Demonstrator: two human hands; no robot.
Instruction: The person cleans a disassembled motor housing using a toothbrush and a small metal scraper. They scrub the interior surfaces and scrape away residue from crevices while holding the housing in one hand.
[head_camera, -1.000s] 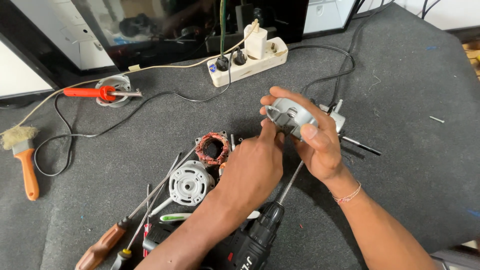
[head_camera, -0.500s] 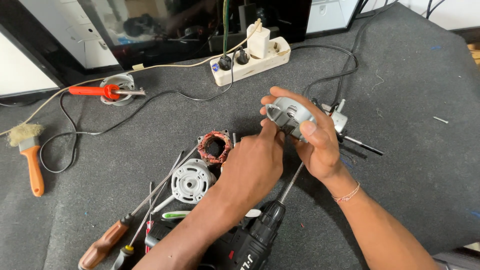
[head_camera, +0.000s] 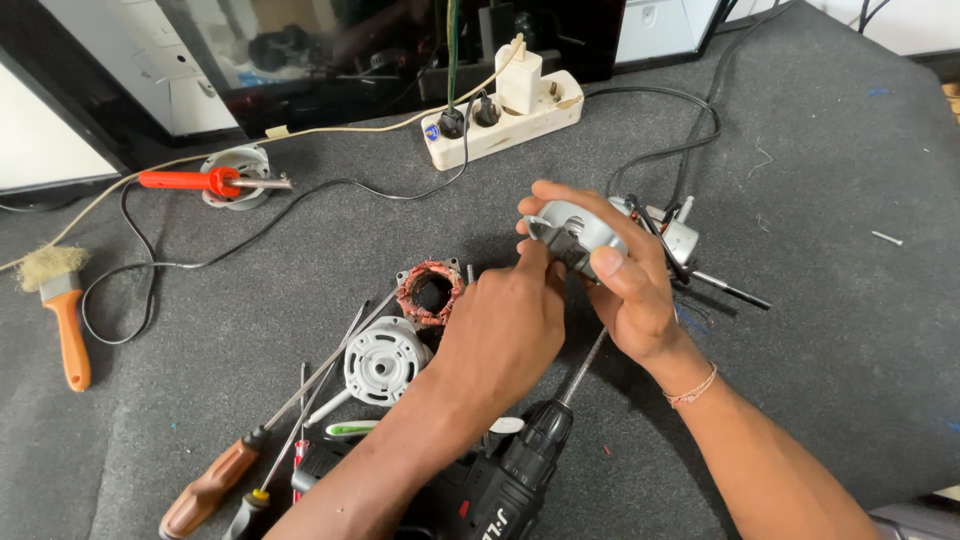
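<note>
Motor housing (head_camera: 580, 228) (grey) between both hands

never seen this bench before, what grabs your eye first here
At the centre, the right hand grips a round grey motor housing off the table while the left hand picks at its near edge. Just left of them lie a copper-wound stator and a white motor end cap on the dark grey mat. An orange-handled soldering iron rests at far left, with a cordless drill at the near edge.
</note>
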